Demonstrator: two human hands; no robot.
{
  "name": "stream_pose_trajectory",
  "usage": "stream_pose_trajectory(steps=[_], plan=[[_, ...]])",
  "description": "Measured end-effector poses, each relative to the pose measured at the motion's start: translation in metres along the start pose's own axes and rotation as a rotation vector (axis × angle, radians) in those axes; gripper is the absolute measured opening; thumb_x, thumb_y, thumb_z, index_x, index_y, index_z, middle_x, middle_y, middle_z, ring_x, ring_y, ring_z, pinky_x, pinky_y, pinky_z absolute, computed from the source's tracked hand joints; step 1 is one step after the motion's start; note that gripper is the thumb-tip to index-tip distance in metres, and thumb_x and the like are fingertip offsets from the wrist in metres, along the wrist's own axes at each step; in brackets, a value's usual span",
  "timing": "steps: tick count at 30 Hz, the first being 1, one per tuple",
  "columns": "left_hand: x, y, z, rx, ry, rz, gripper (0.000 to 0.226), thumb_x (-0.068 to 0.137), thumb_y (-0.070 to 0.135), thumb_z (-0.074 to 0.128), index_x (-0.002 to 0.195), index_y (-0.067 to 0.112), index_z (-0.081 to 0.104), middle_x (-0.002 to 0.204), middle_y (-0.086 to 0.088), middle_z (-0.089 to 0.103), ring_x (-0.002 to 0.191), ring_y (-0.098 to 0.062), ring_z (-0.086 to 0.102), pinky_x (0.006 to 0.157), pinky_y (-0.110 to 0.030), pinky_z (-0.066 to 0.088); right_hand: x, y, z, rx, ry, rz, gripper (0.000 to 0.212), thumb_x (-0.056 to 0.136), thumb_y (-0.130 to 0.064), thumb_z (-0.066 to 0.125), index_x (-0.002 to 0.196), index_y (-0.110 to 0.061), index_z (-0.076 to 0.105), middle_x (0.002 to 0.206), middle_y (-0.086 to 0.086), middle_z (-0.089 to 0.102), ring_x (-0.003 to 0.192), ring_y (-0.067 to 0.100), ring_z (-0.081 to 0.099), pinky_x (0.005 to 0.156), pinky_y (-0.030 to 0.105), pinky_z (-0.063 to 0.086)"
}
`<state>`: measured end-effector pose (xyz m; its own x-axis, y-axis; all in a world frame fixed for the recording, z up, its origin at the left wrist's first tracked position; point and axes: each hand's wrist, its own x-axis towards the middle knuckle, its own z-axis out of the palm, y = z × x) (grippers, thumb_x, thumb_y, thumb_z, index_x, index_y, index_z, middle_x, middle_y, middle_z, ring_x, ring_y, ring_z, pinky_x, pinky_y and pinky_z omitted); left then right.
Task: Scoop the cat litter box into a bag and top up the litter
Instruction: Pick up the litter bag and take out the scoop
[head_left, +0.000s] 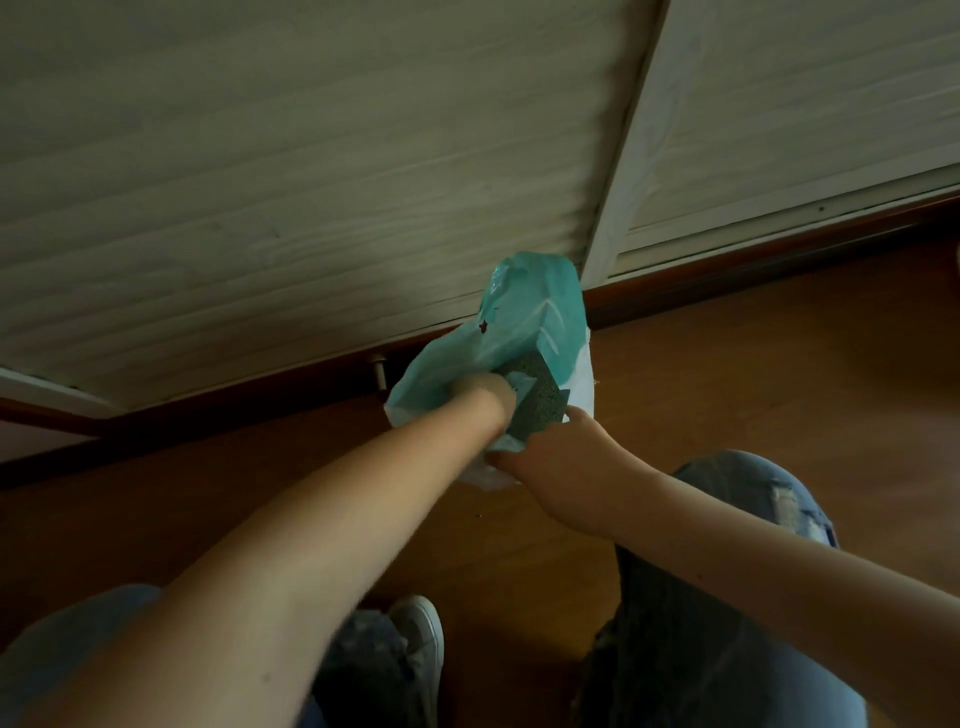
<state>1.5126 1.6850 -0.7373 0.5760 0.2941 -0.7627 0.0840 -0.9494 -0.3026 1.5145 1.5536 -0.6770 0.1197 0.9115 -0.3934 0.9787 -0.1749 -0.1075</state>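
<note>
Mid-frame, our left hand (480, 389) gripped the teal litter bag (524, 322), our right hand (556, 462) pinched its bottom corner; no litter box showed, topping-up seemingly undone

Both arms reach forward, the hands, left (480, 389) and right (561, 457), curled in grips.

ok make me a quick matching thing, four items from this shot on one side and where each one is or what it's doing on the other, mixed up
Items:
1. left hand
2. right hand
3. teal bag
4. grey shoe

Places or states:
A. on the wooden floor at the bottom, between the knees
B. standing on the floor against the pale door
C. pushed into the bag's open mouth
D. gripping the bag's near edge from outside

Pairs: 1-C, 2-D, 3-B, 4-A
</note>
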Motion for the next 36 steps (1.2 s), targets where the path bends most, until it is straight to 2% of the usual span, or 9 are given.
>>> stream_pose_trajectory(steps=[7, 12, 15, 18, 22, 25, 28, 32, 36], plan=[[-0.054, -0.031, -0.019, 0.226, 0.276, 0.086, 0.022, 0.092, 0.002, 0.046, 0.099, 0.014, 0.063, 0.098, 0.001, 0.062, 0.091, -0.019, 0.062, 0.063, -0.029, 0.042, -0.007, 0.009, -0.027, -0.018, 0.041, -0.050, 0.041, 0.099, -0.023, 0.041, 0.140, -0.024, 0.037, 0.126, 0.006, 0.054, 0.110, 0.024, 0.057, 0.091, 0.036, 0.046], [-0.082, -0.043, -0.010, 0.096, 0.285, 0.142, 0.018, 0.088, 0.004, 0.049, 0.096, 0.012, 0.063, 0.092, -0.004, 0.062, 0.088, -0.023, 0.062, 0.062, -0.034, 0.043, -0.005, 0.008, -0.033, -0.034, -0.029, -0.054, 0.041, 0.100, -0.024, 0.041, 0.141, -0.021, 0.036, 0.121, 0.007, 0.058, 0.105, 0.023, 0.060, 0.089, 0.035, 0.047], [-0.094, -0.050, -0.015, -0.018, 0.334, 0.142, 0.018, 0.084, -0.003, 0.044, 0.073, 0.010, 0.051, 0.068, -0.003, 0.047, 0.063, -0.019, 0.049, 0.059, -0.034, 0.043, -0.002, 0.009, -0.035, -0.029, -0.019, -0.060, 0.039, 0.100, -0.023, 0.042, 0.139, -0.021, 0.039, 0.124, 0.006, 0.057, 0.107, 0.022, 0.059, 0.091, 0.035, 0.047], [-0.100, -0.055, -0.020, -0.133, 0.324, 0.133, 0.027, 0.083, -0.005, 0.042, 0.063, 0.013, 0.040, 0.065, -0.003, 0.043, 0.056, -0.017, 0.043, 0.054, -0.032, 0.038, 0.000, 0.014, -0.040, -0.005, -0.034, -0.048, 0.039, 0.099, -0.021, 0.044, 0.138, -0.021, 0.041, 0.122, 0.006, 0.059, 0.108, 0.021, 0.059, 0.090, 0.032, 0.046], [-0.101, -0.068, -0.018, -0.460, 0.408, 0.054, 0.027, 0.089, 0.000, 0.039, 0.063, 0.010, 0.040, 0.063, -0.004, 0.040, 0.051, -0.018, 0.038, 0.046, -0.030, 0.030, 0.002, 0.019, -0.048, 0.079, -0.022, -0.039, 0.031, 0.099, -0.027, 0.041, 0.129, -0.019, 0.048, 0.119, 0.005, 0.060, 0.104, 0.019, 0.060, 0.088, 0.031, 0.048], [-0.097, -0.079, -0.011, -0.878, 0.392, 0.046, 0.031, 0.091, 0.009, 0.045, 0.060, 0.010, 0.051, 0.054, -0.002, 0.037, 0.047, -0.019, 0.032, 0.045, -0.030, 0.024, 0.008, 0.021, -0.059, 0.396, -0.041, 0.064, 0.036, 0.098, -0.040, 0.039, 0.118, -0.016, 0.057, 0.111, 0.004, 0.063, 0.100, 0.020, 0.061, 0.087, 0.035, 0.052], [-0.100, -0.088, -0.011, -1.297, 0.356, 0.010, 0.031, 0.092, 0.014, 0.054, 0.064, 0.011, 0.067, 0.045, 0.003, 0.031, 0.038, -0.014, 0.025, 0.040, -0.024, 0.021, 0.028, 0.034, -0.072, 0.829, 0.005, 0.253, 0.030, 0.097, -0.025, 0.043, 0.100, -0.002, 0.063, 0.098, 0.017, 0.065, 0.094, 0.033, 0.061, 0.085, 0.043, 0.052], [-0.109, -0.096, -0.012, -1.779, 0.187, -0.059, 0.023, 0.097, 0.013, 0.046, 0.089, 0.001, 0.064, 0.048, 0.005, 0.030, 0.036, -0.008, 0.023, 0.033, -0.020, 0.018, 0.052, 0.045, -0.088, 1.515, 0.114, 0.602, 0.018, 0.092, -0.008, 0.049, 0.094, 0.003, 0.064, 0.101, 0.020, 0.068, 0.096, 0.032, 0.067, 0.088, 0.046, 0.055], [-0.124, -0.102, -0.010, -2.093, -0.051, 0.013, 0.025, 0.100, 0.016, 0.036, 0.086, 0.007, 0.054, 0.047, 0.007, 0.033, 0.035, -0.005, 0.027, 0.031, -0.016, 0.021, 0.058, 0.040, -0.099, 1.661, 0.183, 0.652, 0.014, 0.091, -0.007, 0.049, 0.078, -0.006, 0.055, 0.079, 0.011, 0.058, 0.082, 0.025, 0.061, 0.084, 0.046, 0.056]])
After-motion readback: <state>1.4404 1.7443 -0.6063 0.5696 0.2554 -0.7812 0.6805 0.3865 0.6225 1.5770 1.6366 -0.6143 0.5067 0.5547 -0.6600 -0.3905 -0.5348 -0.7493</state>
